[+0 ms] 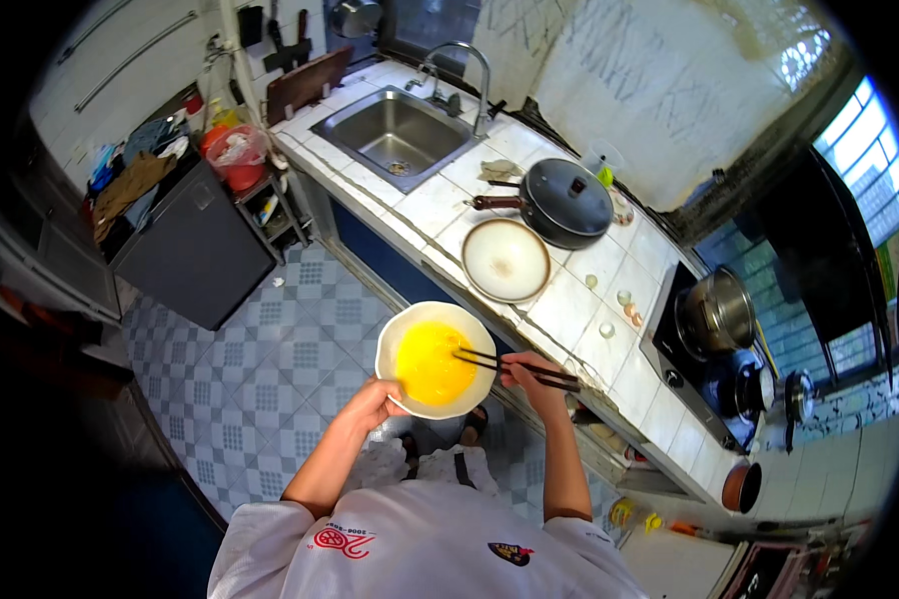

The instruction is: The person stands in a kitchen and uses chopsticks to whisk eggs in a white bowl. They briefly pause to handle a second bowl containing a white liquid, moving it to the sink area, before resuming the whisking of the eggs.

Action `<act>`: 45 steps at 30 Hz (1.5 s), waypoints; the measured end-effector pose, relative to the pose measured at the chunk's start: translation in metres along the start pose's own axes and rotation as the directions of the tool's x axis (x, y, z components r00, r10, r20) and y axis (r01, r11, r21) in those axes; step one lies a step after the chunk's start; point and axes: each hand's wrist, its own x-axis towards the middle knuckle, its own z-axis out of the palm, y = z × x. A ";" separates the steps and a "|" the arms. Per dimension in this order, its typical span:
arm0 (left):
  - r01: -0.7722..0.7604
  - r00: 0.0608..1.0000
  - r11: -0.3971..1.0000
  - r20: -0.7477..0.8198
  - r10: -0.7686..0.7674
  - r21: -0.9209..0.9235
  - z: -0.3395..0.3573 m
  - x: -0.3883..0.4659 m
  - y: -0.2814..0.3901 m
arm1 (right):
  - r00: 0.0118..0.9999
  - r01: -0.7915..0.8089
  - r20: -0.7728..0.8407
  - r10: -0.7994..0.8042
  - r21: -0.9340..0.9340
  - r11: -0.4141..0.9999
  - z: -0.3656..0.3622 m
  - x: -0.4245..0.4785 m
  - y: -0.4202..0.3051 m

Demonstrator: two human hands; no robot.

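Observation:
A white bowl point(386, 358) with a wavy rim is held in the air before me, in front of the counter's edge. My left hand point(378, 404) grips its lower left rim. Inside lies bright yellow beaten egg point(428, 367). Dark chopsticks point(547, 373) are pinched in my right hand point(528, 378), beside the bowl's right rim. Their tips dip into the egg. Above and to the right of the bowl, a shallow pale plate point(506, 260) rests on the tiled counter. Broken eggshells point(632, 314) lie on the tiles farther right.
On the tiled counter point(562, 303) stands a lidded dark frying pan point(567, 202), its handle pointing left. Behind it is a steel sink point(397, 142). At right, a gas stove point(663, 359) carries a steel pot point(719, 311). A grey cabinet point(195, 247) holding clothes stands at left.

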 end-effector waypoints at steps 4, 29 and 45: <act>0.016 0.999 1.000 0.036 -0.015 -0.023 0.005 0.013 -0.006 | 1.000 0.022 -0.009 -0.022 -0.026 0.999 -0.017 -0.004 0.002; 0.016 0.997 0.999 -0.074 -0.019 -0.033 0.112 0.100 -0.015 | 0.990 -0.078 0.072 0.117 -0.407 0.910 -0.148 0.026 -0.094; -0.015 0.999 0.999 -0.032 0.014 -0.041 0.144 0.115 -0.016 | 0.983 0.040 0.182 -0.014 -0.141 0.989 -0.197 0.064 -0.059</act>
